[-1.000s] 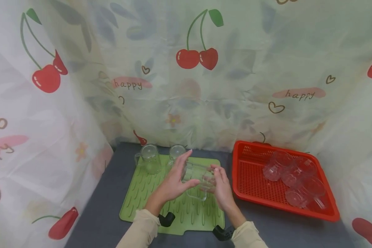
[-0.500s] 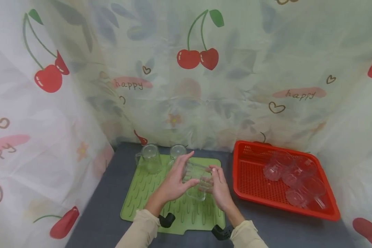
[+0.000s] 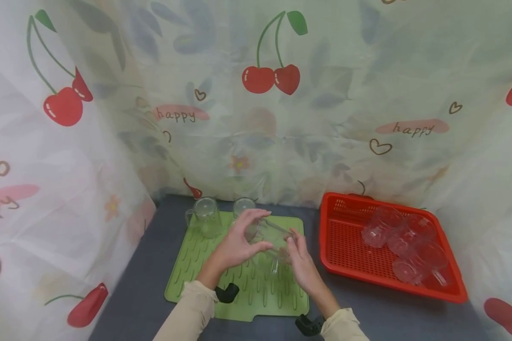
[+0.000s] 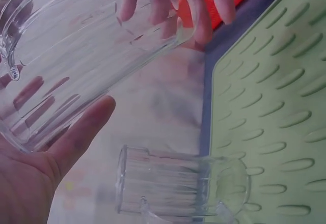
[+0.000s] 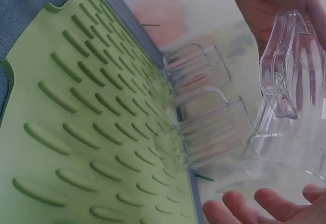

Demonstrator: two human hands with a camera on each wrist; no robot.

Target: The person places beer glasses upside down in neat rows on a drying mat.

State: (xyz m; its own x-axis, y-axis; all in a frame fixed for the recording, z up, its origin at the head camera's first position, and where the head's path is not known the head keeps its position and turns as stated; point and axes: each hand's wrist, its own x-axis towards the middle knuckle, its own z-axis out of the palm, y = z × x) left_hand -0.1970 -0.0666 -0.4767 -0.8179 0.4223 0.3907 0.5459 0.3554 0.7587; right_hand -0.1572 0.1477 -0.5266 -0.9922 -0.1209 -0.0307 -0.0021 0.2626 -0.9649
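A clear glass mug with a handle (image 3: 274, 265) is held in the air on its side above the green drying mat (image 3: 239, 308). My left hand (image 3: 236, 241) grips one end of it; in the left wrist view the thumb (image 4: 84, 135) lies along the glass mug (image 4: 102, 46). At the other end my right hand (image 3: 304, 263) holds the mug between thumb and fingers. In the right wrist view its fingertips (image 5: 275, 203) are by the wider end, partly cut off by the frame. Two more glass mugs (image 3: 207, 220) (image 3: 244, 206) stand upside down at the mat's back left.
To the right, a red plastic basket (image 3: 345, 270) holds several clear glasses (image 3: 411, 234) lying in its right part. A grey cloth (image 3: 141, 284) covers the table under the mat. Patterned curtains (image 3: 324, 156) close in the back and both sides.
The mug has turned in my hands: its handle now shows narrow, and its right end tips lower. My left hand's fingers have bent further over its end. The standing mugs have not moved.
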